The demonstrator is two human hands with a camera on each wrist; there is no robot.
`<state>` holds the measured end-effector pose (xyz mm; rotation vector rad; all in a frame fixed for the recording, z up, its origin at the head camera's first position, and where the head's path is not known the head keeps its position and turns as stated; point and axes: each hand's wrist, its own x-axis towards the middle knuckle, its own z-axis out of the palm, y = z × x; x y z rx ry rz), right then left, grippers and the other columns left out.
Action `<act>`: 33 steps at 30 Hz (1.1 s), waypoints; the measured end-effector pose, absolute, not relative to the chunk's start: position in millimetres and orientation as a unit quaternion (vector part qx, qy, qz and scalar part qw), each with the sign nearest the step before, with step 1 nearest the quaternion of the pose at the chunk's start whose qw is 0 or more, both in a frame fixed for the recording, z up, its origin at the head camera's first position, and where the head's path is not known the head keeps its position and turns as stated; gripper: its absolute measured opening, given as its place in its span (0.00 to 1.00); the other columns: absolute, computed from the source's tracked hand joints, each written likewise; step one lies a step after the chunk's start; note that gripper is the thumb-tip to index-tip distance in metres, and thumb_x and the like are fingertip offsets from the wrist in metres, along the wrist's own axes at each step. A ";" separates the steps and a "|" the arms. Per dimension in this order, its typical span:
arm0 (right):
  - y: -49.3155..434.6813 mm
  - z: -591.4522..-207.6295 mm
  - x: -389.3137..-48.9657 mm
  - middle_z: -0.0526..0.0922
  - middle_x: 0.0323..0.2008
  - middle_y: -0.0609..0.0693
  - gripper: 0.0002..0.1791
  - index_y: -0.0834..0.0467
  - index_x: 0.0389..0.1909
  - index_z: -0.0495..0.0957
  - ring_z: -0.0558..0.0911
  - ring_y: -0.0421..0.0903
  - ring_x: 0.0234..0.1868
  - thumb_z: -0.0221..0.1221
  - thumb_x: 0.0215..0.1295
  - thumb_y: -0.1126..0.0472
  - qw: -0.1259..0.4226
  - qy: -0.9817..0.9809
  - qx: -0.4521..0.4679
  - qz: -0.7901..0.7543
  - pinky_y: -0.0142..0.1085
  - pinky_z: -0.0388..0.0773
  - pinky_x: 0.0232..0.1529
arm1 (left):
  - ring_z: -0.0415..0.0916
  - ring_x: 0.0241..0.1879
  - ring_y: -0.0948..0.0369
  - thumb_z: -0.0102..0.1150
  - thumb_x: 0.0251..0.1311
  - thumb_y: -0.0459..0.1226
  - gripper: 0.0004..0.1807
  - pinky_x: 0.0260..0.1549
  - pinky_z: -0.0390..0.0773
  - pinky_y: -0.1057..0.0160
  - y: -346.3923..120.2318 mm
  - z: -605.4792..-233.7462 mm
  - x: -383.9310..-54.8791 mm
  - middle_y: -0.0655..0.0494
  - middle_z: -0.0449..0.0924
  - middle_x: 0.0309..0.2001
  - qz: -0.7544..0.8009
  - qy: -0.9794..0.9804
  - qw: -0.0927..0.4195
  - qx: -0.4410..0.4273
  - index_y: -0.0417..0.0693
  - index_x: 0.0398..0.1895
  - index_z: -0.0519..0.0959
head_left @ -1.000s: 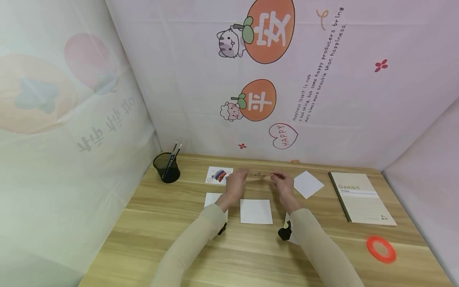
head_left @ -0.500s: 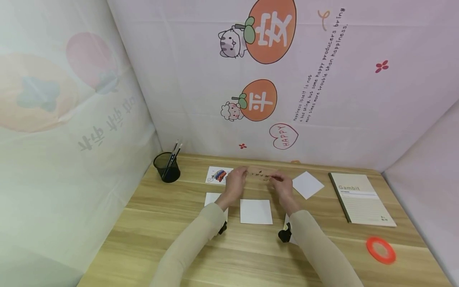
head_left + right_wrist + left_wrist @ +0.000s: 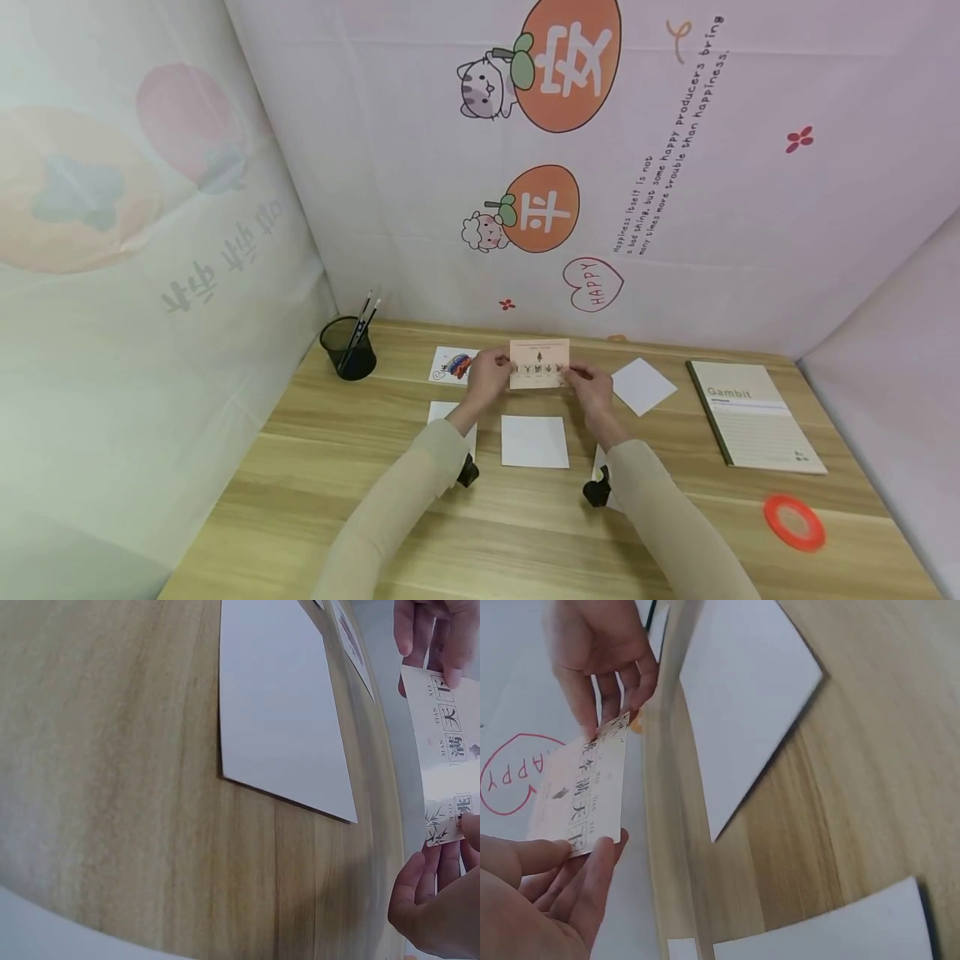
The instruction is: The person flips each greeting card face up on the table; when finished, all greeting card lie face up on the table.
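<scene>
Both hands hold a pale pink card [image 3: 540, 363] printed with Chinese characters, raised over the back of the table with its printed face toward the head camera. My left hand [image 3: 489, 377] pinches its left edge between thumb and fingers. On the opposite edge, my right hand [image 3: 592, 387] has the same kind of pinch. The left wrist view shows the card [image 3: 585, 787] between the two hands, and bamboo-like leaves are printed near the right-hand end. In the right wrist view the card [image 3: 442, 757] has glare across it.
A white square card [image 3: 535, 442] lies before the hands, another [image 3: 643, 386] to their right. A card with a colourful drawing [image 3: 452, 365] is partly behind the left hand. Also present: mesh pencil cup [image 3: 351, 350], notebook [image 3: 757, 417], red ring [image 3: 795, 523]. Forearms partly cover two more cards.
The card has tipped up from nearly edge-on, so its printed face now shows fully. The hands have stayed in about the same place at its two ends.
</scene>
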<state>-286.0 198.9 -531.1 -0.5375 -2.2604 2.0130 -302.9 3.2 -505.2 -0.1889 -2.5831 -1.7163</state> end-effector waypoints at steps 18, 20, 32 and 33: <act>202.5 -526.1 -279.5 0.75 0.54 0.57 0.19 0.62 0.59 0.74 0.73 0.43 0.44 0.54 0.71 0.59 -0.003 -0.744 -0.148 0.652 0.41 0.74 0.51 | 0.78 0.29 0.55 0.59 0.57 0.24 0.18 0.43 0.80 0.45 -3.3 -504.3 -309.8 0.52 0.75 0.30 -0.675 -0.734 -0.075 -0.004 0.32 0.53 0.76; 203.7 -526.4 -279.3 0.75 0.54 0.57 0.19 0.63 0.59 0.74 0.73 0.43 0.43 0.54 0.71 0.60 -0.005 -0.747 -0.145 0.649 0.41 0.74 0.51 | 0.79 0.32 0.49 0.60 0.56 0.24 0.17 0.43 0.80 0.46 -4.4 -506.0 -310.5 0.52 0.75 0.29 -0.671 -0.737 -0.082 -0.005 0.31 0.51 0.77; 204.7 -523.8 -276.2 0.76 0.50 0.59 0.18 0.66 0.58 0.74 0.74 0.48 0.42 0.50 0.72 0.63 -0.033 -0.780 -0.111 0.615 0.43 0.75 0.48 | 0.73 0.27 0.61 0.61 0.59 0.31 0.11 0.42 0.78 0.47 -14.8 -506.0 -311.2 0.50 0.77 0.39 -0.586 -0.793 -0.159 -0.047 0.37 0.45 0.83; 204.7 -523.5 -276.0 0.76 0.50 0.59 0.18 0.66 0.58 0.74 0.74 0.48 0.42 0.50 0.72 0.63 -0.035 -0.782 -0.106 0.613 0.44 0.75 0.48 | 0.72 0.27 0.62 0.62 0.60 0.31 0.11 0.41 0.78 0.47 -15.1 -504.9 -311.5 0.50 0.78 0.39 -0.578 -0.798 -0.163 -0.053 0.37 0.45 0.83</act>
